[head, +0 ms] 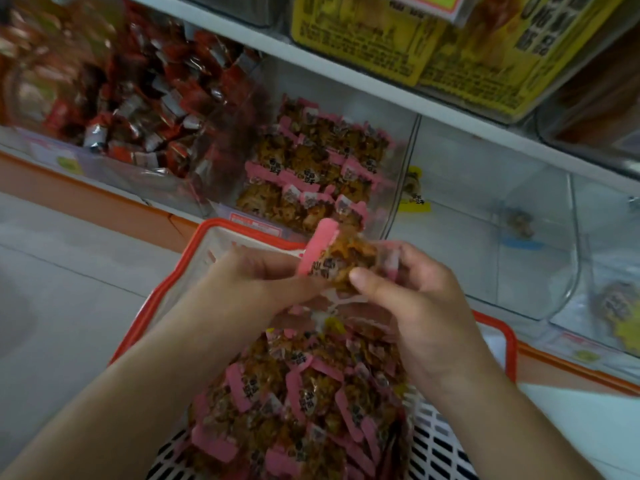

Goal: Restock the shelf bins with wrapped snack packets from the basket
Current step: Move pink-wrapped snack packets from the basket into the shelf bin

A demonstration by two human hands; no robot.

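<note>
Grip: left hand (258, 271) and right hand (412, 292) both pinch one pink-edged clear-wrapped brown snack packet (341, 259) | Place: above red-rimmed white plastic basket (509, 344), below half-filled clear shelf bin (401, 188) | Progress: basket heaped, neighbouring bins nearly bare

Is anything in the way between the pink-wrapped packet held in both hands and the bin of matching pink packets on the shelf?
Nothing visible blocks it. The packet, pinched by the left hand and right hand, sits just above the basket rim, directly in front of the pink-packet bin, whose open top faces the hands.
</note>
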